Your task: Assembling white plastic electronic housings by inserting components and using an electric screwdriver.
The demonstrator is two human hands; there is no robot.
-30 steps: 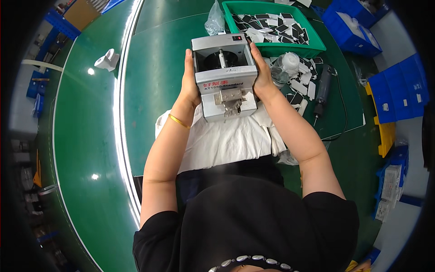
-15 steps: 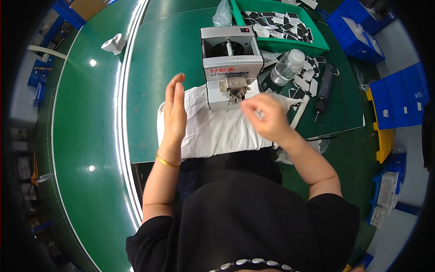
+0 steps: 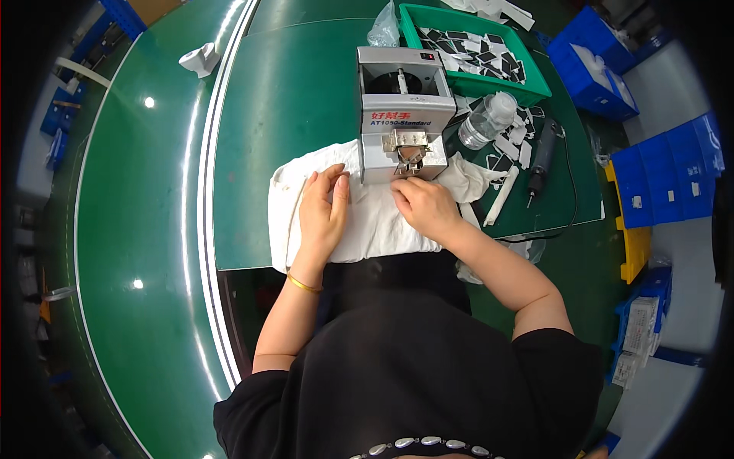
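A grey box-shaped benchtop machine (image 3: pixel 405 115), with an open top, a round black part inside and a metal outlet at its front, stands on the bench. It looks like a screw feeder. White cloth (image 3: pixel 367 229) is spread in front of it and bunches at its right side. My left hand (image 3: pixel 325 210) rests over the cloth, left of the machine's front, with fingers apart and nothing visible in them. Just below the outlet is my right hand (image 3: pixel 424 205), fingers curled together at the machine's lower front edge. Whatever those fingertips hold, if anything, is hidden.
Right of the machine are a clear bottle (image 3: pixel 488 122), loose black and white pieces (image 3: pixel 512 141), a white strip (image 3: pixel 501 196) and a corded electric screwdriver (image 3: pixel 544 157). Behind lies a green tray (image 3: pixel 535 93) of similar pieces, beside a plastic bag (image 3: pixel 384 27). Blue bins (image 3: pixel 665 176) stand far right.
My left hand has come down and rightward from a raised pose onto the cloth. My right hand has moved left, in to the machine's lower front. The whole view has shifted slightly.
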